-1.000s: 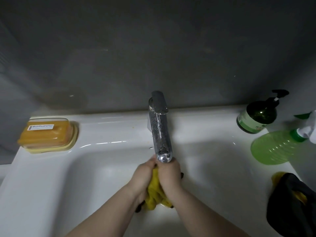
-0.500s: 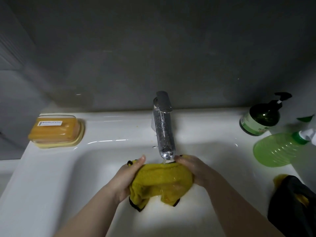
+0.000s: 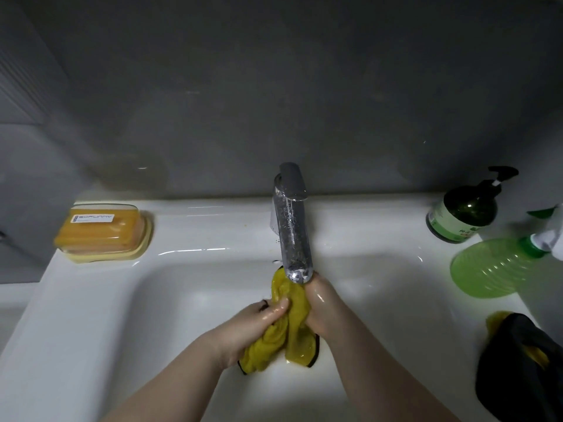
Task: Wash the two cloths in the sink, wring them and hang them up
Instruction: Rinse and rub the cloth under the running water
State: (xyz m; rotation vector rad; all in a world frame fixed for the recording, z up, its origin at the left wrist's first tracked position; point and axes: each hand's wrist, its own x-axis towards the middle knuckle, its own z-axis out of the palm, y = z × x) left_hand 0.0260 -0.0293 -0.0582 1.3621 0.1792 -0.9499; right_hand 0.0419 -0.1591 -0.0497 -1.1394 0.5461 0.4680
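A wet yellow cloth (image 3: 291,318) with a dark edge is bunched between both hands inside the white sink (image 3: 170,300), right under the chrome tap (image 3: 293,236). My left hand (image 3: 253,325) grips its left side, thumb pressed on top. My right hand (image 3: 323,306) grips its right side, just below the tap's spout. The cloth's lower folds hang down between my wrists. A second cloth (image 3: 524,367), dark grey with a yellow side, lies crumpled on the sink's right rim.
A yellow soap box (image 3: 103,231) with a clear lid sits on the back left rim. On the right stand a dark green pump bottle (image 3: 466,214) and a light green spray bottle (image 3: 499,268) lying over. A grey wall rises behind the sink.
The cloth was spread wide between my hands half a second ago. Now my hands have come together and squeezed it into a narrow bunch under the spout.
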